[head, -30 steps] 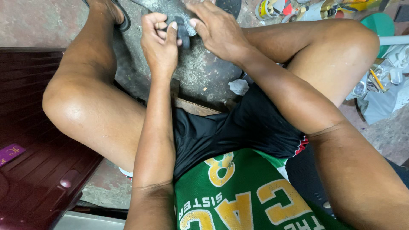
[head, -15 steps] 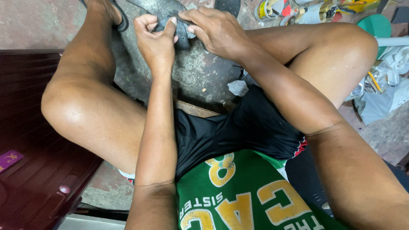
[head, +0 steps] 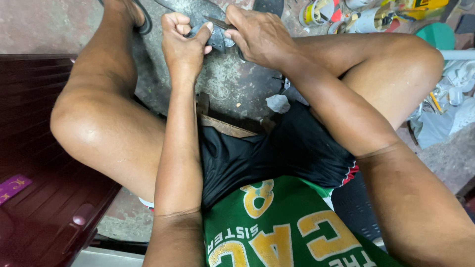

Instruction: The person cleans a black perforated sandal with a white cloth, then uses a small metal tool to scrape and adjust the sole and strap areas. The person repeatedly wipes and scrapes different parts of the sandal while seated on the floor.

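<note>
Head cam: left hand (head: 182, 44) gripping a dark grey strip (head: 217, 35) tight, right hand (head: 257, 34) pinching its other end, long axis running across between both, just above the concrete floor (head: 232, 84).

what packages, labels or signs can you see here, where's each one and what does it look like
Tape roll: top edge, right of the right hand; round, white and yellow, with a red piece beside it.
Yellow package: top right corner; crumpled, yellow with dark print.
Purple label: lower left on the dark red case; small slanted strip, gold marks.
Shirt print: bottom centre; yellow block letters on green.
No screens.
</note>
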